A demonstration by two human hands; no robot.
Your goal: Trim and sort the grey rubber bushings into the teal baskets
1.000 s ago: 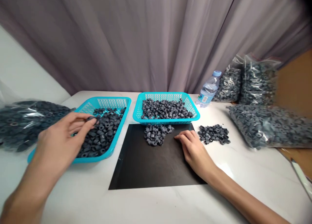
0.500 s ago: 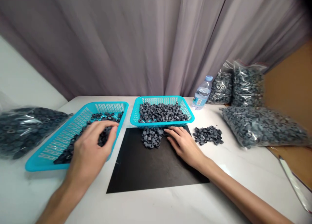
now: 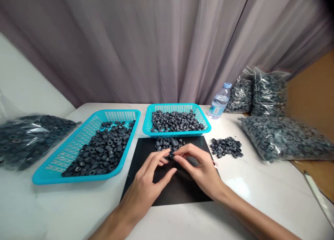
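Note:
Both hands meet over the black mat (image 3: 167, 194), at the front of a small pile of dark grey plastic rings (image 3: 167, 142). My left hand (image 3: 147, 179) is open, its thumb well apart from the fingers, and no piece shows between them. Facing it, my right hand (image 3: 202, 167) has thumb and forefinger closed in a pinch at the near edge of the pile. What that pinch holds, if anything, is too small to make out. Part of the pile is hidden behind the fingers.
A blue basket (image 3: 75, 179) of rings stands left, a second blue basket (image 3: 177, 134) behind the mat. Right of the mat lie a loose ring heap (image 3: 226, 147), a water bottle (image 3: 219, 102) and a bag of rings (image 3: 284, 137). Another filled bag (image 3: 33, 135) lies far left.
My left hand has moved right, from over the left basket to the mat. My right hand has come nearer and closed from spread fingers into a pinch. The view has shifted slightly.

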